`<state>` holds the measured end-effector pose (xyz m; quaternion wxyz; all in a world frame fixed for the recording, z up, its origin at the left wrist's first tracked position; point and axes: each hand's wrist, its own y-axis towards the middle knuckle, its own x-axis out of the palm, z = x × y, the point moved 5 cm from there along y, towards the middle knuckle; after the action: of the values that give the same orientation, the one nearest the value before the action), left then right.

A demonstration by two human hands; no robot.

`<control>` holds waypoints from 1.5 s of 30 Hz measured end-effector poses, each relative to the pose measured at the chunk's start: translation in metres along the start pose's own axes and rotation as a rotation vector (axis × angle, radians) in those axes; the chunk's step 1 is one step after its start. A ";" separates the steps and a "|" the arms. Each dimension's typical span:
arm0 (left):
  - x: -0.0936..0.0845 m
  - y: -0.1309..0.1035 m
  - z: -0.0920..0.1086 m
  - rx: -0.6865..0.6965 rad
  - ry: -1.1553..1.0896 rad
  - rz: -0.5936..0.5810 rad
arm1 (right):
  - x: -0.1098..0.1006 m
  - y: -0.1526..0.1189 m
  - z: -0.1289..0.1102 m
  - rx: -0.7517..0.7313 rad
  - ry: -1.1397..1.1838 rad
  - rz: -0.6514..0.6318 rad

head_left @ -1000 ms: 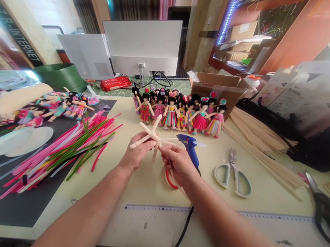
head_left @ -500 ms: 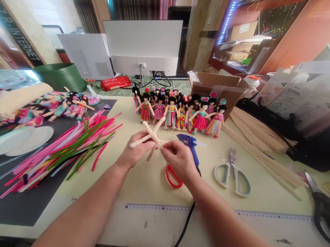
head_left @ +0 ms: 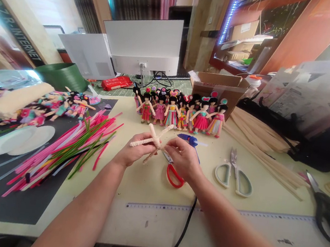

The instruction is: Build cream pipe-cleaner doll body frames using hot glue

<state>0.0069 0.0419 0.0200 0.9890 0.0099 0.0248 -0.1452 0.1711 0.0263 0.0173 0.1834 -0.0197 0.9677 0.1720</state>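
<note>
Having just tipped a cream pipe-cleaner frame (head_left: 157,142) rightward, pinching it, slanted near-left to far-right, in left fingers (head_left: 148,149), immediately left of bunched right fingers (head_left: 171,151) of unclear hold.

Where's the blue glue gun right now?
In the head view, the blue glue gun lies just right of centre, partly hidden behind the right hand, between the standing dolls and the pale-handled scissors.
</note>
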 end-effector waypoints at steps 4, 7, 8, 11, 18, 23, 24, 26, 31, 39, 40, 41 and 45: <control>0.003 -0.003 0.002 -0.012 -0.112 -0.105 | 0.002 0.002 0.008 0.179 0.261 -0.097; 0.007 -0.005 0.001 -0.040 -0.230 -0.185 | 0.005 0.002 0.010 0.309 0.521 -0.226; 0.008 -0.005 0.000 -0.048 -0.267 -0.202 | 0.006 0.001 0.010 0.348 0.598 -0.265; 0.014 -0.007 -0.001 -0.075 -0.354 -0.226 | 0.009 -0.001 0.011 0.448 0.785 -0.349; 0.020 -0.008 -0.005 -0.093 -0.446 -0.224 | 0.020 -0.007 0.013 0.589 0.942 -0.500; 0.017 -0.004 -0.008 -0.072 -0.459 -0.137 | 0.021 -0.006 0.013 0.613 1.009 -0.378; 0.016 -0.003 -0.009 -0.076 -0.469 -0.117 | 0.022 -0.006 0.013 0.620 1.017 -0.344; 0.016 -0.001 -0.011 -0.086 -0.481 -0.086 | 0.024 -0.006 0.012 0.633 1.031 -0.284; 0.016 0.002 -0.011 -0.054 -0.448 -0.010 | 0.032 -0.008 0.014 0.627 1.052 -0.243; 0.015 0.005 -0.012 0.029 -0.318 0.065 | 0.030 -0.008 0.010 0.609 1.035 -0.203; 0.014 0.006 -0.013 0.040 -0.298 0.078 | 0.029 -0.008 0.009 0.605 1.027 -0.201; 0.013 0.006 -0.015 0.051 -0.279 0.095 | 0.029 -0.007 0.007 0.603 1.017 -0.198; 0.009 0.006 -0.016 0.105 -0.226 0.161 | 0.028 -0.007 0.006 0.605 0.994 -0.178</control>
<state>0.0165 0.0456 0.0031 0.9921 0.0474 -0.0951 -0.0668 0.1478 0.0223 -0.0005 -0.2812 -0.1259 0.9381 -0.1579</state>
